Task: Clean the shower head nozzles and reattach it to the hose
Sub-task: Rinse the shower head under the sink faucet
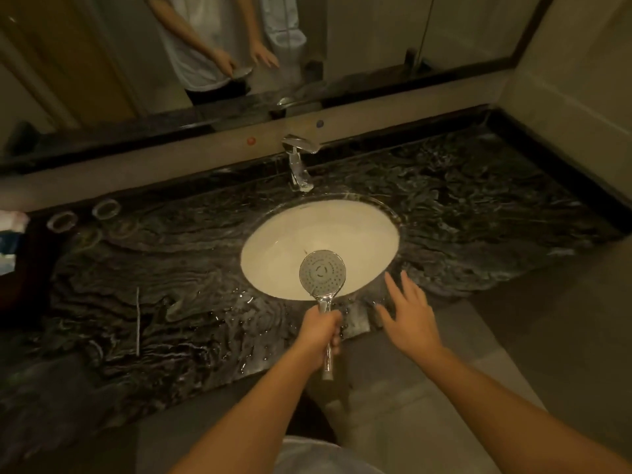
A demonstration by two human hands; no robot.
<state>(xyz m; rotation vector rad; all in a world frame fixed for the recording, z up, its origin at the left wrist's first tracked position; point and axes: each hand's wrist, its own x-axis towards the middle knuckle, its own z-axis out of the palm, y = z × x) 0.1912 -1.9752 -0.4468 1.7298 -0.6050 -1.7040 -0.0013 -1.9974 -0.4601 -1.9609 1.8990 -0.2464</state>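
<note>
Shower head point(323, 272) upright over near rim of white sink point(362, 230), nozzle face twd camera, chrome handle running down thru left hand point(321, 331), fingers wrapped tight on it; handle end sticks out below fist. Right hand point(408, 316) just beside, above counter point(164, 268) edge, fingers spread, holding nothing. Faucet point(299, 162) behind sink. Thin stick point(137, 321) lies on counter, left.

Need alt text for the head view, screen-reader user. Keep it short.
A left hand grips a chrome shower head by its handle, nozzle face up, over the near edge of a white oval sink; no hose is visible on it. The right hand hovers open beside it. The sink sits in a wet dark marble counter with a chrome faucet and mirror behind.
</note>
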